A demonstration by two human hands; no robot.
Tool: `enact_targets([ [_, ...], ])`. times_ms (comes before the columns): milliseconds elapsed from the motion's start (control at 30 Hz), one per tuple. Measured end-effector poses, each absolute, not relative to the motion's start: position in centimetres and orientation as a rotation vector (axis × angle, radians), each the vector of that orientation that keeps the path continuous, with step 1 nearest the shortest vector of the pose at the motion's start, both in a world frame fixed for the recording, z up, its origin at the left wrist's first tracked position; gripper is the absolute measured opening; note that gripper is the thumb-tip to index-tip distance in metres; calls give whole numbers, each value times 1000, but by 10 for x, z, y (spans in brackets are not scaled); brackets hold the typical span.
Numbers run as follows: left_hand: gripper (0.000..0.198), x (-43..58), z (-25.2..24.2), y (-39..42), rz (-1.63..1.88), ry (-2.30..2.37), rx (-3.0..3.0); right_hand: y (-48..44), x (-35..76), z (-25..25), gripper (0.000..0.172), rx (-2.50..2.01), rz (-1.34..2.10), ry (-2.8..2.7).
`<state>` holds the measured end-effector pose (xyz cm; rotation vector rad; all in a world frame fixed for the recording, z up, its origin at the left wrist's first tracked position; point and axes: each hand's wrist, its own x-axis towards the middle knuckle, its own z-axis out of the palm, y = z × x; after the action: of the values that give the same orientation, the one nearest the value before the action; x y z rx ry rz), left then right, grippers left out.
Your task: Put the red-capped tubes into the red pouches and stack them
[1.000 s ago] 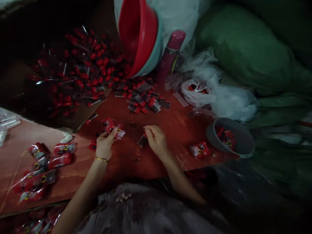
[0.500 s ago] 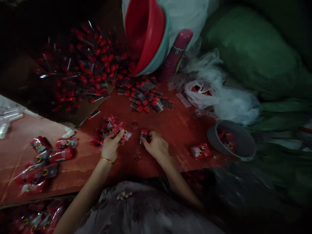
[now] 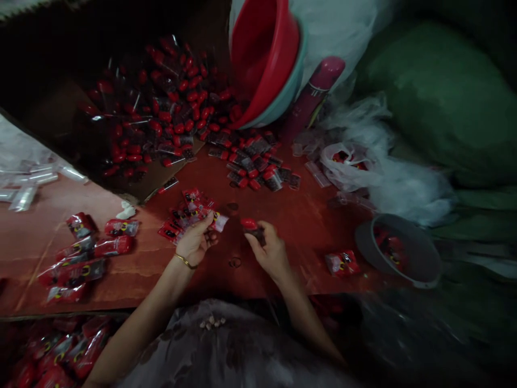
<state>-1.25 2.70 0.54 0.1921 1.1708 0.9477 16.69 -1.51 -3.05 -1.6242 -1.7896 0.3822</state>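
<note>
There were two basins (image 3: 285, 70) at twelve o'clock, one flask (image 3: 305, 102) at one, one tub (image 3: 420, 258) at four, at least six wrapped packs (image 3: 113, 246) at eight, one cardboard box (image 3: 75, 108) at ten, and one red-capped container (image 3: 249, 223) in the right hand (image 3: 272, 254).

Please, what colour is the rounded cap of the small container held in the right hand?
The cap is red; it shows best in the head view.

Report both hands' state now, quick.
Left hand: closed, pinching a red packet.
Right hand: closed, holding a red-capped container.
</note>
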Motion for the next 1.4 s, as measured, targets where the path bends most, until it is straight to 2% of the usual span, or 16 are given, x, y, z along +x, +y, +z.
enact_targets([
  [133, 41, -12, 6, 26, 920, 1185, 210, -20, 168, -22, 29, -1231, 233, -1979],
  [300, 36, -10, 5, 20, 876, 1142, 304, -25, 168, -17, 44, -1248, 251, -2002],
  [467, 37, -11, 4, 17, 938, 1196, 328, -31, 173, -19, 49, -1263, 225, -2051],
  [767, 42, -9, 9, 18, 939, 1205, 367, -36, 177, -11, 52, -1120, 203, -2066],
  [1100, 38, -13, 7, 17, 852, 1193, 481, -38, 178, -15, 43, -1118, 262, -2113],
  [1400, 42, -17, 11, 21, 830, 1211, 559, -37, 178, -14, 47, -1061, 248, -2093],
])
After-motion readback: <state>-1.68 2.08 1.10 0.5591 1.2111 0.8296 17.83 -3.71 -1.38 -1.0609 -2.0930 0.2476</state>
